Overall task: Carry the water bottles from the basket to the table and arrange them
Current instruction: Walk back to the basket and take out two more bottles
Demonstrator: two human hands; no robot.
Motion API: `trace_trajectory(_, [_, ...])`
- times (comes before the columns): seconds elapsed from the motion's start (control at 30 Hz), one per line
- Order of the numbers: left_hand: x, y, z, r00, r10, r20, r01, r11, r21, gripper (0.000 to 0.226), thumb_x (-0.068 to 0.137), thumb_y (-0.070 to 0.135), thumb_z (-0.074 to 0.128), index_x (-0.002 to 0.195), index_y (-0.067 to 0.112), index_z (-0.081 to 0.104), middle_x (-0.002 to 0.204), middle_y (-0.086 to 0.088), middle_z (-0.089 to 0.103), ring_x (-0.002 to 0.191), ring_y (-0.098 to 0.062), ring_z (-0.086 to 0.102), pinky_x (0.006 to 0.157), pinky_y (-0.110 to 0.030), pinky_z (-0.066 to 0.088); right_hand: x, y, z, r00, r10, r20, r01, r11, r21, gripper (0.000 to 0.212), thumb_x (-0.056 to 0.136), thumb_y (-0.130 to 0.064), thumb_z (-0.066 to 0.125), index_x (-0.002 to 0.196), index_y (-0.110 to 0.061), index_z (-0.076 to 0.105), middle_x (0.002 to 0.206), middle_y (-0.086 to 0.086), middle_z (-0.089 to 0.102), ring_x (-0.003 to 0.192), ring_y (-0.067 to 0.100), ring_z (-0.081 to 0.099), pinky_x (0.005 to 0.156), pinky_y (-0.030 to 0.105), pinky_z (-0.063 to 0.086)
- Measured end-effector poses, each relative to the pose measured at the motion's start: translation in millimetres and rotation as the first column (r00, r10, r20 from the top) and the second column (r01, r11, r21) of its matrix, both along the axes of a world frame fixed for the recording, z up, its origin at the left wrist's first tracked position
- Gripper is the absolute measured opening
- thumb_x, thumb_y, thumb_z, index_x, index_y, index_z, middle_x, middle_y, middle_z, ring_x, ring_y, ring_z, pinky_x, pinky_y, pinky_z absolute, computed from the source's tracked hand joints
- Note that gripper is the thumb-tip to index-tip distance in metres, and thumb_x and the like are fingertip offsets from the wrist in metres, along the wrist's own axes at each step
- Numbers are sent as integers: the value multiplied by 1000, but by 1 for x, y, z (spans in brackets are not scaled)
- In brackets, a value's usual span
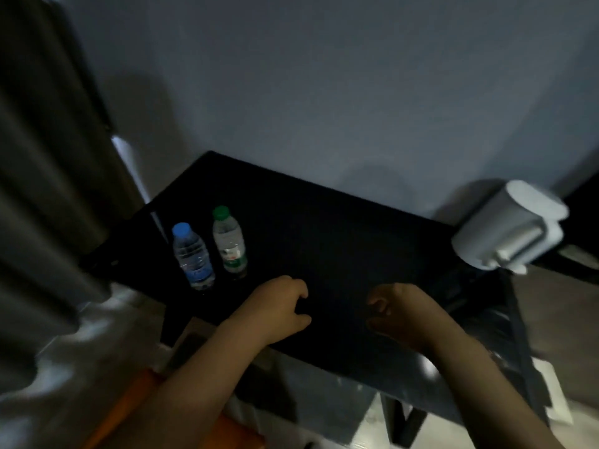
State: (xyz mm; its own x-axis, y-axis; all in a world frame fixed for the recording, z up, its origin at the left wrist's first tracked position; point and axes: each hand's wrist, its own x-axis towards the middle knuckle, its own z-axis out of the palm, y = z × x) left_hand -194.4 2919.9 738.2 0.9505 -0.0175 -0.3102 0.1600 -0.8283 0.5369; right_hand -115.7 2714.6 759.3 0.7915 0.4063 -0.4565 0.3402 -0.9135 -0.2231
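Note:
Two clear water bottles stand upright side by side on the left part of a black table [324,228]. The nearer one has a blue cap and blue label [193,256]. The other has a green cap and green label [229,244]. My left hand [278,307] hovers over the table's front part, just right of the bottles, fingers curled and holding nothing. My right hand [405,311] is beside it, about a hand's width to the right, fingers also curled and empty. No basket is in view.
A white cylindrical appliance [510,226] sits at the table's right end against the grey wall. A dark curtain [48,157] hangs at the left. Something orange [136,403] lies low at the front left, beside my left forearm. The scene is dim.

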Motion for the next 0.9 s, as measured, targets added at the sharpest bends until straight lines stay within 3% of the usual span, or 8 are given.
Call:
trace_trajectory(0.3, [3, -124, 3, 937, -350, 8, 350, 936, -29, 43, 86, 33, 64, 126, 26, 53, 123, 8, 52, 107, -9, 53, 86, -20, 44, -92, -125, 6, 913, -402, 66, 397, 915, 76, 24, 80, -24, 66, 104, -19, 68, 100, 2, 69, 90, 18, 64, 81, 34, 54])
trace_trajectory(0.47, [-14, -203, 0, 848, -529, -28, 525, 847, -82, 39, 85, 31, 64, 123, 24, 55, 119, 6, 54, 106, -10, 54, 92, -26, 48, -159, -196, 1, 766, -642, 26, 635, 763, 116, 30, 79, -26, 70, 109, -21, 66, 92, -7, 62, 84, 11, 58, 76, 24, 50])
trace_trajectory(0.57, [-31, -250, -1, 807, -590, -23, 587, 806, -83, 33, 83, 29, 66, 115, 22, 59, 112, 5, 55, 101, -11, 56, 91, -29, 50, -200, -238, -2, 670, -742, -9, 737, 665, 121, 38, 79, -28, 71, 116, -22, 63, 100, -7, 62, 90, 10, 59, 77, 21, 48])
trace_trajectory(0.9, [-120, -417, 5, 618, -786, 26, 786, 618, -25, 44, 84, 34, 65, 126, 24, 54, 124, 6, 55, 107, -12, 56, 93, -27, 48, -331, -366, 6, 401, -916, 17, 898, 396, 193, 41, 80, -28, 67, 120, -26, 59, 106, -8, 62, 93, 9, 62, 78, 22, 50])
